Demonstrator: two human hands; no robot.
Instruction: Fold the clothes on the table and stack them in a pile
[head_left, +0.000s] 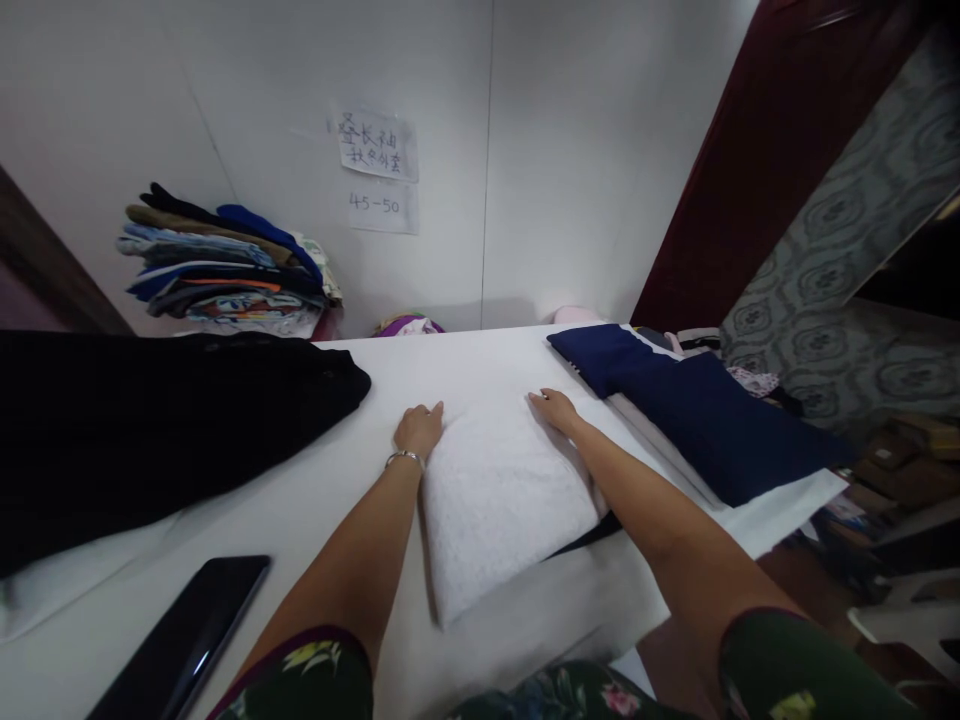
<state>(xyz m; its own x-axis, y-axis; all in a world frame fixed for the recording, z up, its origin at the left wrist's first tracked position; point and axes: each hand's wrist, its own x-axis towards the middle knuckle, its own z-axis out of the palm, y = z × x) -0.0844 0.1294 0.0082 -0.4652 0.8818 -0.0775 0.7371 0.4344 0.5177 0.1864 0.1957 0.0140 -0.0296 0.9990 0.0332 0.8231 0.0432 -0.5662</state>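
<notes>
A folded white garment with a faint mottled pattern lies on the white table, in front of my body. My left hand, with a bracelet at the wrist, rests at its far left corner. The fingers are foreshortened and look loosely apart. At the far right corner, my right hand lies along the edge with its fingers stretched out. Part of that hand's contact with the cloth is hidden. A dark strip of cloth shows under the garment's near right edge.
Black clothing covers the table's left side, with a black phone nearer me. Navy folded clothes lie to the right. A stack of folded clothes stands back left. Paper notes hang on the wall.
</notes>
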